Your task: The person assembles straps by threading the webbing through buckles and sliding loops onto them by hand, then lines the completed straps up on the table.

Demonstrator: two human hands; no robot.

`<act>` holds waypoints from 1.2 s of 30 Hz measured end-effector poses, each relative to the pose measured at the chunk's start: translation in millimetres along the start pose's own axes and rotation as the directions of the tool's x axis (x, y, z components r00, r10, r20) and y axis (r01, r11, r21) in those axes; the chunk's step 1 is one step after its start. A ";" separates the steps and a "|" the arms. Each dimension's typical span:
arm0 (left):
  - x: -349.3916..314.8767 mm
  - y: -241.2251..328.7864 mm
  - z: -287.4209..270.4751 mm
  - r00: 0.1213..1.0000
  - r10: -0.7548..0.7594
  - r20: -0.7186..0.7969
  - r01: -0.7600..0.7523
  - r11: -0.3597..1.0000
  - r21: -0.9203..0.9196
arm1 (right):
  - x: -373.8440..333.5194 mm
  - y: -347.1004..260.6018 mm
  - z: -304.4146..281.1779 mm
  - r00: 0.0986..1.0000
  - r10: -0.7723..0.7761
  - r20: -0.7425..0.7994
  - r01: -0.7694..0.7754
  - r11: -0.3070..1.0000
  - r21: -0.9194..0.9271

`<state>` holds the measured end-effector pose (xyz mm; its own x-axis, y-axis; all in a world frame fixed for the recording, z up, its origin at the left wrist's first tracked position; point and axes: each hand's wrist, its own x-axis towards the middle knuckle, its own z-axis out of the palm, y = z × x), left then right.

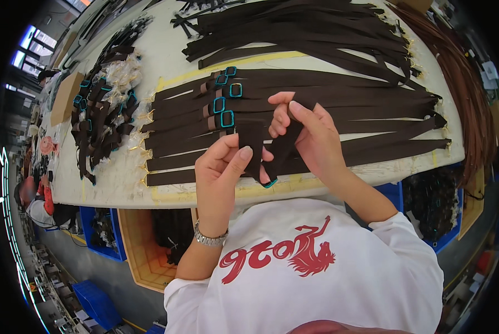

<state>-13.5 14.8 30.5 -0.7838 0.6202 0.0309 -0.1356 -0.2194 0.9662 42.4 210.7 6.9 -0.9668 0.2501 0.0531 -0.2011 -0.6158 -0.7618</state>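
Both my hands hold one dark brown strap (pixel 283 146) above the near edge of the table. My left hand (pixel 222 164) grips one part of it between thumb and fingers. Higher and to the right, my right hand (pixel 313 125) pinches another part, so the strap hangs in a loop between them. A teal-edged buckle (pixel 269 183) sits at the loop's low point. Beneath my hands lie long dark straps (pixel 188 146) side by side across the table. Several teal-edged buckles (pixel 227 118) rest on them, just beyond my left hand.
A tangled pile of buckled straps (pixel 96 119) and a cardboard piece (pixel 67 99) lie at the left. More dark straps (pixel 294 28) are heaped at the back. Brown strips (pixel 461 72) hang at the right. Below the table stand a wooden box (pixel 143 245) and blue crates (pixel 455 206).
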 end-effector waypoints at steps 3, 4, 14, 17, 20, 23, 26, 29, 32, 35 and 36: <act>3.1 -7.2 -9.6 0.983 -0.167 0.080 0.168 0.986 -0.006 | 4.6 -0.1 -0.5 0.954 0.261 0.150 -0.264 0.965 0.003; 1.1 -7.5 -8.2 0.979 -0.194 0.056 0.194 0.981 -0.001 | 0.9 4.9 1.0 0.940 0.294 0.172 -0.294 0.955 -0.028; -1.5 -6.6 -9.4 0.929 -0.333 0.160 0.342 0.939 -0.030 | -3.0 15.5 -14.1 0.932 0.318 0.176 -0.307 0.948 -0.090; -3.2 -8.4 -8.0 0.946 -0.290 0.146 0.286 0.957 0.048 | -1.4 10.4 -12.2 0.938 0.321 0.129 -0.294 0.937 -0.190; -4.2 -14.9 -7.9 0.962 -0.257 0.097 0.240 0.958 0.158 | -2.0 12.5 -5.8 0.948 0.296 0.121 -0.250 0.922 -0.297; -4.0 -16.3 -3.0 0.970 -0.239 0.040 0.227 0.954 0.197 | -1.2 13.6 -5.1 0.953 0.280 0.112 -0.225 0.908 -0.355; -8.5 -16.2 -2.0 0.973 -0.229 -0.030 0.228 0.936 0.269 | -3.6 23.4 -9.1 0.963 0.260 0.076 -0.228 0.929 -0.292; -12.8 -17.9 -5.2 0.972 -0.230 -0.056 0.235 0.910 0.342 | -2.1 24.3 -11.5 0.948 0.319 -0.007 -0.318 0.943 -0.101; -13.0 -21.6 -11.4 0.934 -0.339 0.113 0.266 0.871 0.412 | -0.5 31.0 -11.4 0.913 0.388 0.129 -0.408 0.885 0.225; -8.4 -26.4 -13.5 0.943 -0.322 0.086 0.277 0.900 0.336 | -7.6 20.4 -1.0 0.892 0.425 0.155 -0.443 0.890 0.109; -6.6 -31.4 -14.1 0.959 -0.281 0.044 0.255 0.918 0.304 | -8.9 22.5 3.4 0.898 0.413 0.149 -0.431 0.894 0.121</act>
<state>-12.6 6.9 -3.6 -0.6868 0.6893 -0.2305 -0.1404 0.1853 0.9726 45.9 192.1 -8.5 -0.9752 -0.1411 -0.1706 0.2179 -0.7488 -0.6260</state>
